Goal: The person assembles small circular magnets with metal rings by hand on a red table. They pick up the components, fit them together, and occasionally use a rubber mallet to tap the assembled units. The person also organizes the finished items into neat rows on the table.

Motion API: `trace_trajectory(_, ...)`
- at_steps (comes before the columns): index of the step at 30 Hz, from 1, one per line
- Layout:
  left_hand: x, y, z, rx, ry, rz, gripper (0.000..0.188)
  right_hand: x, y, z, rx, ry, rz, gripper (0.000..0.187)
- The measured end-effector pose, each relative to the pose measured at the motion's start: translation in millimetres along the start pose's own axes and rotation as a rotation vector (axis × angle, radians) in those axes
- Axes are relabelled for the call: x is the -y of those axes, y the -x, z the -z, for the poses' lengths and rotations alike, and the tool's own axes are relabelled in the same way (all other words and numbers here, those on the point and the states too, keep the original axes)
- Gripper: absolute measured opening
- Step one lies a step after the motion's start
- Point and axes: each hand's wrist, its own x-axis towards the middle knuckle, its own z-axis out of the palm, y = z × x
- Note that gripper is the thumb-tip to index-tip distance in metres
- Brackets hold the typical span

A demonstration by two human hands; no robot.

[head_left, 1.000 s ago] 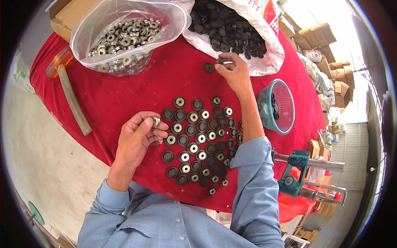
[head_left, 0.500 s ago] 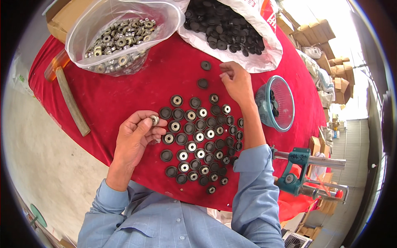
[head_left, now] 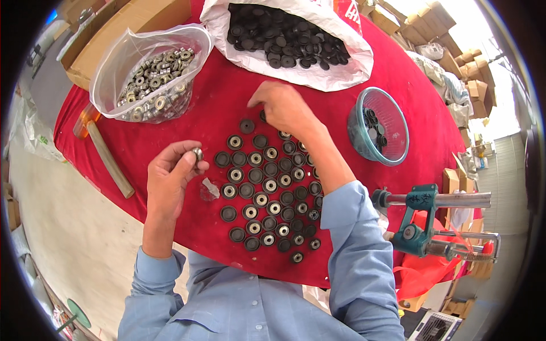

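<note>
Your left hand [head_left: 170,179] sat closest to you, its fingers [head_left: 185,162] pinching a small steel bearing [head_left: 198,153] between thumb and fingertips, held just above the red tabletop [head_left: 170,122]. That bearing looked hard, smooth and dense for its size, likely a little slippery if oiled, so a pinch across its outer rim seemed the surest hold. Just right of those fingers lay a scrap of clear wrapper [head_left: 209,189], and beyond it the rows of black rubber discs [head_left: 267,193], many already with a bearing seated in the middle. The discs looked light and slightly yielding, easy to lift by the edge.

Farther out, your right hand [head_left: 281,105] reached across the top of the rows, fingers curled down and drawn together over a disc [head_left: 263,115] that it mostly hid; I could not tell whether they gripped it. One loose disc [head_left: 247,125] lay just left of those fingers. To their right stood a teal bowl [head_left: 378,126] with a few discs. Past them lay the clear bag of bearings [head_left: 151,77] and the white bag of black discs [head_left: 287,40].

Compared with half a second earlier, your right hand had moved left along the top row, while your left hand kept the same pinch in the same place.
</note>
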Motion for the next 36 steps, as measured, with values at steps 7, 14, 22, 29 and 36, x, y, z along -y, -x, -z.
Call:
trace_trajectory(7,3.4,-84.6,-38.2,0.222,-0.450,-0.268,0.022,60.0,42.9,80.4,-0.272,-0.153,-0.155,0.022)
trace_trajectory(14,33.6,-112.0,-48.0,0.226,-0.937,-0.750,0.019,103.2,143.7,114.0,-0.418,-0.283,-0.236,0.022)
trace_trajectory(22,33.9,-101.3,-50.0,0.373,-1.050,-0.809,0.019,133.5,241.3,82.7,-0.309,-0.351,-0.434,0.026)
trace_trajectory(29,32.7,-89.6,-46.2,0.432,-1.130,-0.880,0.021,145.4,287.7,64.3,-0.272,-0.322,-0.491,0.024)
trace_trajectory(36,28.9,-81.1,-46.4,0.508,-1.238,-0.972,0.027,154.7,305.1,50.4,-0.286,-0.291,-0.503,0.024)
